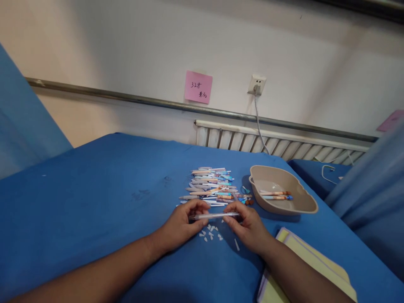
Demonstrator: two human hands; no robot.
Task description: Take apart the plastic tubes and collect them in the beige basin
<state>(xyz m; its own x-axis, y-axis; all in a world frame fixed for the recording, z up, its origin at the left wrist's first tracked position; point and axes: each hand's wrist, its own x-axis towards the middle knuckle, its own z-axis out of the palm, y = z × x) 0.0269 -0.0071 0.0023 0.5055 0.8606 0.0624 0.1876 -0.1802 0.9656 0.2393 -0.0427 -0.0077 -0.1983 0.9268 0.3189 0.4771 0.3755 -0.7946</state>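
Head view, the only one:

Left hand point(184, 223): fingers closed on the left end of a slim pale pen point(216, 216), thumb on top.
Right hand point(249, 225): fingertips pinched on the pen's right end.
Pen: level and crosswise between the two hands, just above the blue cloth point(94, 202) at the near edge of the pile. It looks clear or white. Can't tell whether it has a cap.
Pile of pens point(210, 185): loose heap just beyond the hands, with mixed pink, blue, orange and white barrels. There are dozens, unsorted and lying mostly crosswise.
White bits point(211, 233): small pale pieces scattered on the cloth directly under and between the hands. Too small to identify.
Tray point(271, 185): beige, shallow, to the right of the pile. It holds only a few pens point(276, 195), two or three, side by side. The rest of its floor is bare.
Progress, my read: early. Few pens in the tray, one in hand, and the bulk in the heap.
Pad point(315, 261): yellow, by the right forearm, untouched.
Background: pink note point(198, 86), wall socket point(256, 84) and radiator point(277, 143), all well clear of the work.
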